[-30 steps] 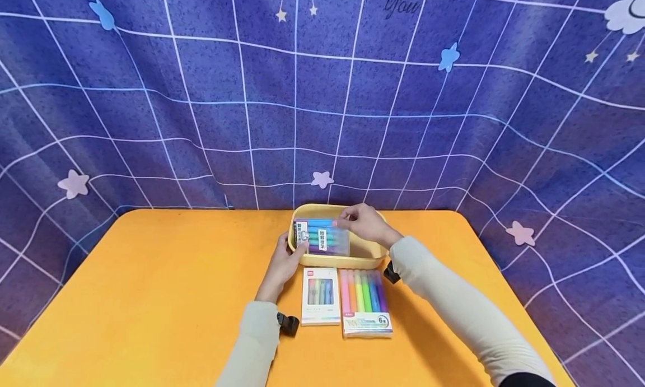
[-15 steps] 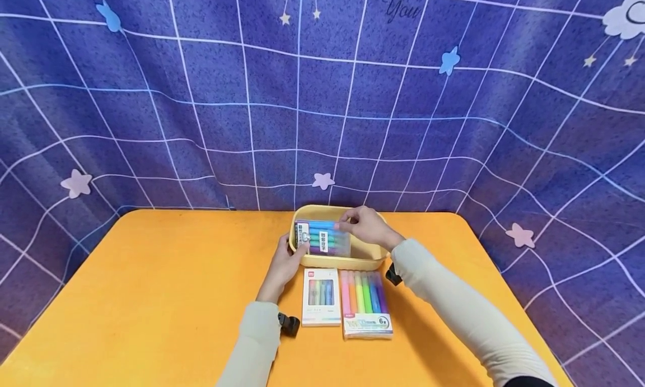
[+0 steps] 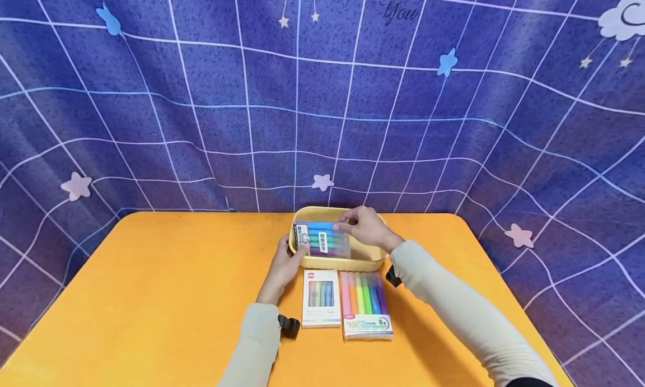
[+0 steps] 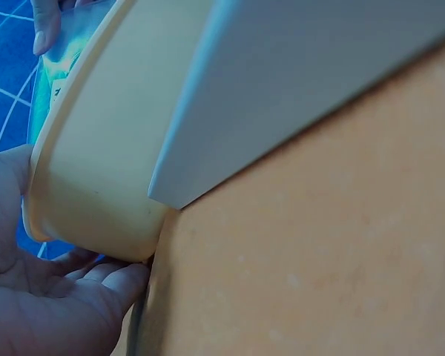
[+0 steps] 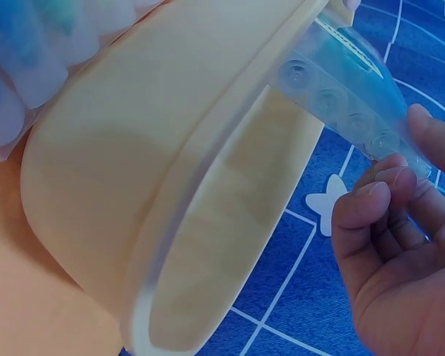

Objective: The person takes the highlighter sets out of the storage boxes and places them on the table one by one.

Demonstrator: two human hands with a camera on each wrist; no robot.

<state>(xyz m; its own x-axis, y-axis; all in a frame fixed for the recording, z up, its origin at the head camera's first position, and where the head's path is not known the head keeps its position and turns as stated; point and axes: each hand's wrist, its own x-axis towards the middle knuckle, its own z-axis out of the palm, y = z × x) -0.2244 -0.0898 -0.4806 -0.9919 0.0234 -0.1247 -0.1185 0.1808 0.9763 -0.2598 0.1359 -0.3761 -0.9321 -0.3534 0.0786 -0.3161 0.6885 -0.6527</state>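
A clear pack of blue, green and purple pens (image 3: 330, 242) lies tilted over the left part of a pale yellow plastic basket (image 3: 360, 263). My right hand (image 3: 369, 226) pinches the pack's far right corner between thumb and fingers; the right wrist view shows the round pen ends in the clear pack (image 5: 330, 100) beside those fingers (image 5: 363, 204). At the basket's left end, my left hand (image 3: 283, 264) grips the wall, thumb over the rim by the pack's white label and fingers against the outside (image 4: 96, 285). The thumb tip is hidden in the left wrist view.
In front of the basket, a white box with a window showing pens (image 3: 321, 318) lies beside a clear pack of several coloured markers (image 3: 366, 297). They rest on an orange table (image 3: 176, 297). A blue patterned curtain (image 3: 272, 124) hangs behind the table's far edge.
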